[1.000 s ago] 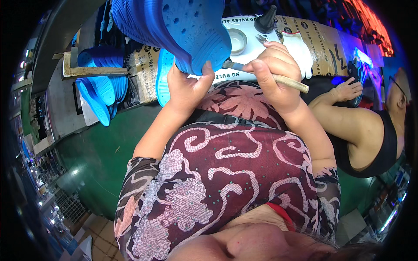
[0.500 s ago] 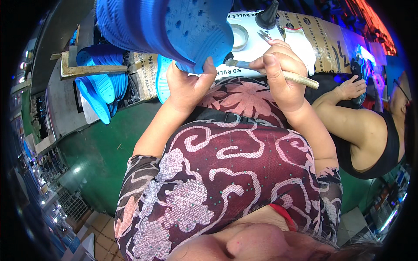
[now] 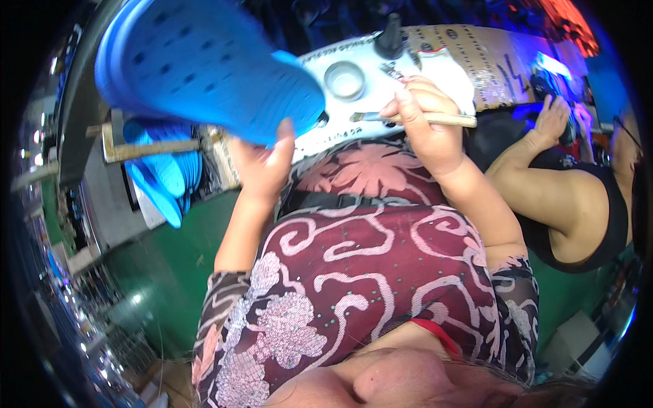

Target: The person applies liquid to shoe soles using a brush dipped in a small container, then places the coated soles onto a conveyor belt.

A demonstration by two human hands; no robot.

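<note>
A stack of blue shoe soles (image 3: 204, 68), dotted with dark marks, is tilted up at the upper left. At its lower end, my left hand (image 3: 264, 163) grips it with the thumb on the near face; the other fingers are hidden behind. My right hand (image 3: 433, 132) is closed around a brush (image 3: 452, 120) with a pale wooden handle, its bristles pointing left toward the soles but apart from them. A small metal tip (image 3: 391, 71) sticks out beyond the upper fingers of that hand; its kind is unclear. Left of it stands a round grey-white bowl (image 3: 345, 81).
Further blue soles (image 3: 166, 177) lie at the left beside a wooden bar (image 3: 153, 148). A black cone-shaped bottle (image 3: 390, 39) stands behind the bowl. Cardboard (image 3: 476, 61) covers the bench to the right, where a co-worker's arm (image 3: 544, 187) reaches in.
The stack of soles has swung left and turned its dotted face more toward me, my left hand moving left with it. My right hand has shifted slightly left with the brush.
</note>
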